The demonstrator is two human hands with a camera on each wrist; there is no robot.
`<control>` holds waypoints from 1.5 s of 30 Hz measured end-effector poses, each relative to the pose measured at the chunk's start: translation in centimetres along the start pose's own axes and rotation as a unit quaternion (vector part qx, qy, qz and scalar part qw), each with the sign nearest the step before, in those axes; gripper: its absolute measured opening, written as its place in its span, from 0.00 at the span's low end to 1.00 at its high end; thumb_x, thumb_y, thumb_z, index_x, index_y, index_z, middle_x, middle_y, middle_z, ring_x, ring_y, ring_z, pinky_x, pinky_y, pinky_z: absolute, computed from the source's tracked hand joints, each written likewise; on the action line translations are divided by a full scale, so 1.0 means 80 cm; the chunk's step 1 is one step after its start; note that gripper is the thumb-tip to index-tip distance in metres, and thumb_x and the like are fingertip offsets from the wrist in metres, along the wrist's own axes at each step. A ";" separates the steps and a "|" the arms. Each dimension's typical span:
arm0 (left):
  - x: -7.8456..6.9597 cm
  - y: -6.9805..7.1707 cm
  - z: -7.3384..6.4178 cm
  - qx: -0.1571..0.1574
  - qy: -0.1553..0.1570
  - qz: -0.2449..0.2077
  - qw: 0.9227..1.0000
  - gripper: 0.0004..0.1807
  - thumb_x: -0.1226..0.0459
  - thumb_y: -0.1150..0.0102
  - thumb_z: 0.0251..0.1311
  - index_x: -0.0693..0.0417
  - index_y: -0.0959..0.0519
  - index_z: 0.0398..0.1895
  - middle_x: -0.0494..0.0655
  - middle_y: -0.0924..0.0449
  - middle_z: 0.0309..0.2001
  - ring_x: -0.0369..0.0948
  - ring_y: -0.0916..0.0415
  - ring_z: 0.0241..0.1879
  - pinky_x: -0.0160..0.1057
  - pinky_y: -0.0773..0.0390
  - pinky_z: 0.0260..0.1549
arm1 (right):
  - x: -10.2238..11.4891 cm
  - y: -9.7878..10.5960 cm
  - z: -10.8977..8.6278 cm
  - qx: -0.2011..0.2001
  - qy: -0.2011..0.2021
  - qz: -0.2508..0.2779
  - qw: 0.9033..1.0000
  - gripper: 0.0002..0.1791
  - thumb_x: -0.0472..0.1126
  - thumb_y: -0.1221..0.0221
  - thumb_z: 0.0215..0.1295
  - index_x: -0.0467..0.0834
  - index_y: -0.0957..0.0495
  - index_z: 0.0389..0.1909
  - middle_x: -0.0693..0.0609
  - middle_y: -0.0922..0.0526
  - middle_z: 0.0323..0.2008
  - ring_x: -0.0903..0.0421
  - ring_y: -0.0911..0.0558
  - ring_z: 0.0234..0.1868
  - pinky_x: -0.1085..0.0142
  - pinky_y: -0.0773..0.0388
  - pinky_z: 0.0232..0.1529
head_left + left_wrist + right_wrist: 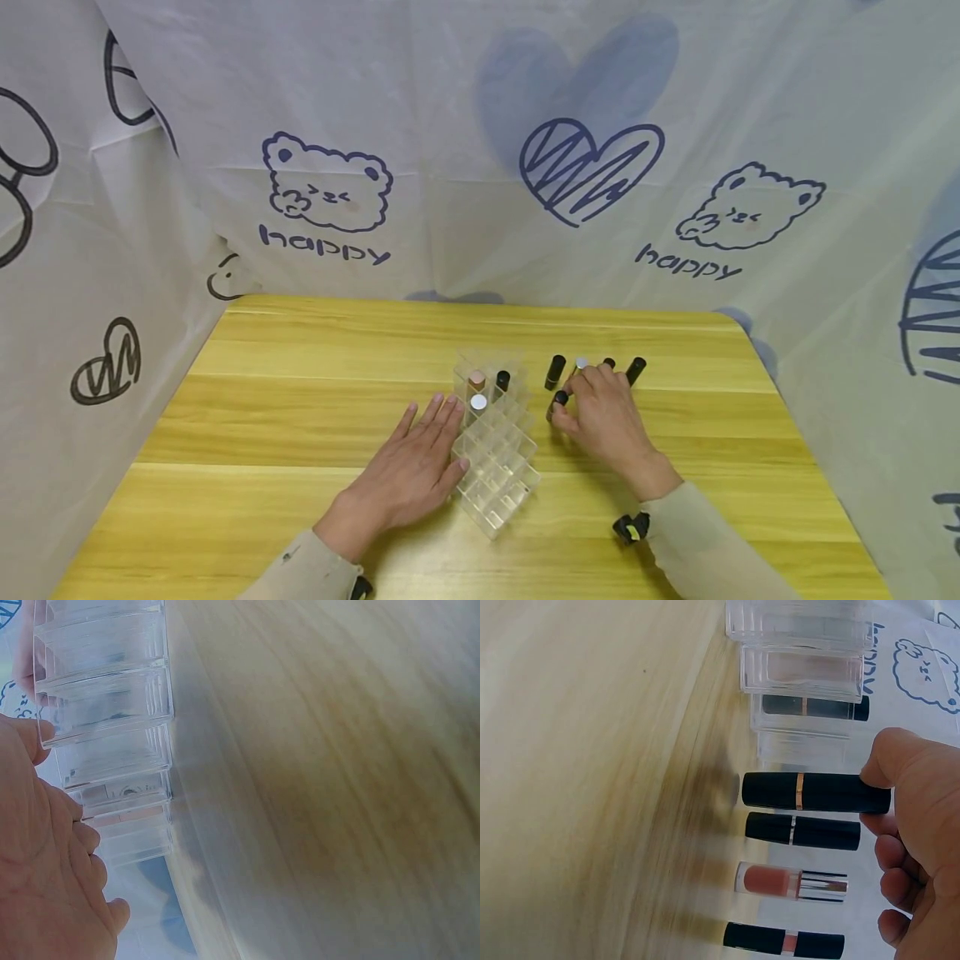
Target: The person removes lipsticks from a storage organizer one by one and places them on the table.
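My right hand (609, 417) pinches the top of a black lipstick tube with a gold band (802, 792) between thumb and fingers. The tube is upright; I cannot tell whether its base touches the table. My left hand (408, 473) lies along the left side of a clear lipstick organizer (495, 479), fingers extended and thumb touching its wall. In the organizer's far compartments stand a black-topped lipstick (503, 381), a tube with a pinkish top (476, 379) and one with a white or silver top (478, 403). Its near compartments hold nothing visible.
Beyond my right hand stand a black tube with a silver band (802, 831), a pink tube with a silver cap (769, 880) and other black tubes, one at the right (637, 368). A patterned cloth (450, 167) hangs behind the wooden table (300, 367).
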State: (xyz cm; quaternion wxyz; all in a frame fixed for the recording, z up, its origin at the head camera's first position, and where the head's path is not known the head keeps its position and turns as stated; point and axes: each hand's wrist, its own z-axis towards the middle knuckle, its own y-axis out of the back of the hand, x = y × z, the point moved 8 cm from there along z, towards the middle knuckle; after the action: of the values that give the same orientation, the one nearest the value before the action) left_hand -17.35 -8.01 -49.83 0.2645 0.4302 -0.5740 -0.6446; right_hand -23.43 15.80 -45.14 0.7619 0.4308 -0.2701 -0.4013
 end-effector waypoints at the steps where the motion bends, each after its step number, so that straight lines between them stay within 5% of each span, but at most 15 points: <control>1: 0.000 0.000 0.000 -0.003 -0.001 -0.001 1.000 0.40 0.42 0.70 0.83 0.56 0.58 0.86 0.53 0.58 0.86 0.50 0.62 0.86 0.57 0.61 0.84 | 0.000 0.000 0.000 0.001 0.000 -0.001 1.000 0.14 0.45 0.29 0.59 0.39 0.18 0.33 0.46 0.19 0.33 0.46 0.26 0.35 0.56 0.32 0.36; 32: -0.002 0.001 -0.001 -0.009 -0.003 0.011 1.000 0.40 0.42 0.70 0.83 0.57 0.55 0.86 0.52 0.58 0.86 0.50 0.61 0.86 0.57 0.59 0.84 | -0.004 0.005 0.006 -0.004 -0.014 0.001 1.000 0.16 0.49 0.31 0.64 0.38 0.16 0.37 0.47 0.19 0.34 0.46 0.28 0.36 0.58 0.34 0.37; 39: -0.003 0.002 -0.001 -0.014 -0.001 0.011 1.000 0.40 0.42 0.68 0.83 0.58 0.54 0.86 0.54 0.56 0.86 0.50 0.60 0.85 0.58 0.58 0.84 | 0.041 0.023 0.021 -0.082 0.050 0.013 0.995 0.17 0.48 0.31 0.61 0.37 0.15 0.40 0.45 0.18 0.35 0.44 0.25 0.36 0.54 0.31 0.35; 45: -0.004 0.004 -0.003 -0.022 -0.002 0.013 1.000 0.40 0.42 0.68 0.83 0.58 0.52 0.86 0.54 0.54 0.86 0.50 0.58 0.85 0.58 0.56 0.84 | 0.097 0.003 0.032 -0.039 0.079 0.029 0.996 0.18 0.49 0.28 0.61 0.39 0.15 0.43 0.48 0.18 0.37 0.47 0.23 0.39 0.57 0.29 0.36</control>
State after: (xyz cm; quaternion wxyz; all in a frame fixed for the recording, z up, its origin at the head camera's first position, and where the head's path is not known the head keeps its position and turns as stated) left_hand -17.06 -7.91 -49.47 0.2805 0.4155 -0.5660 -0.6545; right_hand -21.14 8.16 -43.15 0.8081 0.4232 -0.2059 -0.3544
